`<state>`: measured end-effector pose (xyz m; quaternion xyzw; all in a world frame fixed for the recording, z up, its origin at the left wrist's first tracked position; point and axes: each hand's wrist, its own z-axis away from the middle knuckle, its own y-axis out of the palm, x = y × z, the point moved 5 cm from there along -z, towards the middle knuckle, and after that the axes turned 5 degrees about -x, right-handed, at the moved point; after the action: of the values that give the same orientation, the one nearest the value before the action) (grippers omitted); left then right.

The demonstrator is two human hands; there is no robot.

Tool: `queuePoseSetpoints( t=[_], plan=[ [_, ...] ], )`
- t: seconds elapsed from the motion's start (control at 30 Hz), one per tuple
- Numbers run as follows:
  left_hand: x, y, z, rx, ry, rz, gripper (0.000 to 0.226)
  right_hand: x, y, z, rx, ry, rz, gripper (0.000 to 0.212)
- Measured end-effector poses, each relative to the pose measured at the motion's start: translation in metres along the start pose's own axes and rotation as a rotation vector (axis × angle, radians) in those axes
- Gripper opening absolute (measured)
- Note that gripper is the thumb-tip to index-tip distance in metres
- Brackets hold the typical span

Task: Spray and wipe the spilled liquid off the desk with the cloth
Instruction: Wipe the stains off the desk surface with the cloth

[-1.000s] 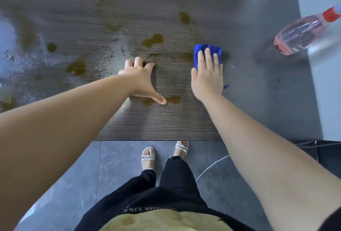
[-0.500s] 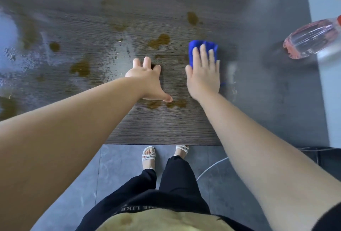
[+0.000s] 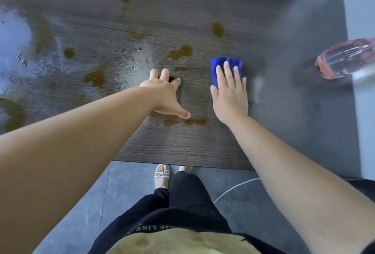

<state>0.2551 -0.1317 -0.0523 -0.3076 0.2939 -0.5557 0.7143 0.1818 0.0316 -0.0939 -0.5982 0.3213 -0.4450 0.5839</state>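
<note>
A dark wood-grain desk (image 3: 182, 148) carries several brown spill patches (image 3: 180, 52) and wet spray marks. My right hand (image 3: 230, 93) presses flat, fingers straight, on a folded blue cloth (image 3: 227, 63) right of the desk's middle. My left hand (image 3: 167, 95) rests on the desk with spread fingers, just left of the cloth, beside a small brown puddle (image 3: 194, 120). A clear spray bottle (image 3: 345, 58) of pink liquid lies at the right edge.
A pale ledge or wall (image 3: 361, 91) bounds the desk on the right. The desk's front edge runs above a grey tiled floor (image 3: 125, 188), where my sandalled foot (image 3: 162, 174) and a white cable (image 3: 235, 187) show.
My right hand slid the cloth a little leftward, then back to the right, leaving a wet streak to the right. My left hand stayed planted.
</note>
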Motion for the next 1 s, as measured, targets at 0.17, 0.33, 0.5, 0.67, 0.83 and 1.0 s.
queuePoseSetpoints(
  t=[0.17,0.33,0.5,0.67,0.83,1.0],
  plan=[
    [-0.001,-0.004,0.002,0.036,-0.009,0.047,0.106,-0.045,-0.009,0.012,0.137,-0.434,0.0,0.051],
    [-0.002,-0.005,0.002,0.036,-0.029,0.057,0.105,-0.045,-0.013,-0.07,-0.013,0.194,-0.028,0.055],
    [-0.003,-0.002,0.002,0.007,-0.056,0.061,0.105,-0.005,-0.006,-0.032,0.039,-0.157,-0.005,0.056],
    [-0.003,-0.003,0.004,0.011,-0.057,0.074,0.104,-0.069,-0.014,-0.009,0.133,-0.528,0.015,0.056],
    [-0.002,-0.007,0.002,0.034,-0.062,0.086,0.102,-0.052,-0.016,-0.074,-0.005,0.153,-0.022,0.055],
    [0.0,-0.008,-0.001,0.041,-0.036,0.088,0.097,0.001,-0.004,-0.028,0.072,-0.184,0.009,0.055]
  ],
)
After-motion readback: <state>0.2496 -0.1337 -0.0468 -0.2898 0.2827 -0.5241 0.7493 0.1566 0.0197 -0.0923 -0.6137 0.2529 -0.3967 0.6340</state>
